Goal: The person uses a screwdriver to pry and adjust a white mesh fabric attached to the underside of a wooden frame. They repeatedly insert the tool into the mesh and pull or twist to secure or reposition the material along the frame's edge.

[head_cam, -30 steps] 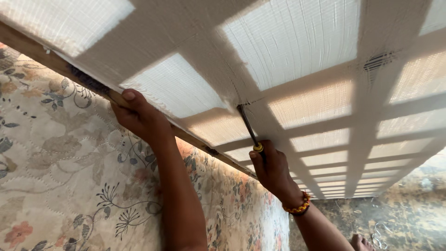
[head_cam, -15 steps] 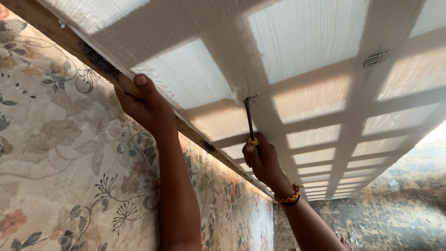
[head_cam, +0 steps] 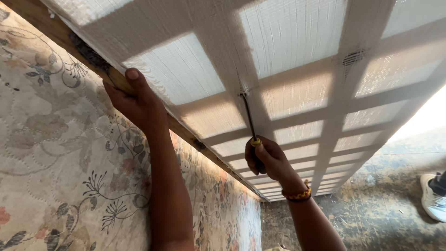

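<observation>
Left hand raised, arm extended up from bottom centre, forearm near vertical; fingers hooked over edge of wooden frame rail, thumb tip up against white woven fabric; grip closed on rail. Right hand raised, to the right of the left arm and farther off, wrist bent, fist clenched round handle of screwdriver; yellow collar of handle shows just above fingers; dark shaft runs up and slightly left, tip touching fabric at a crossing of shadowed slats; whether tip is seated in a fastener, cannot tell. Orange-yellow beaded bracelet on right wrist. Fabric stretched over slat grid, light passing through in bright rectangles; small frayed patch upper right. Floral-patterned quilted cover, beige w/ grey and pink motifs, fills left side, meeting rail along its length. Worn dark floor lower right; white shoe of another person at right edge, well apart from both hands.
</observation>
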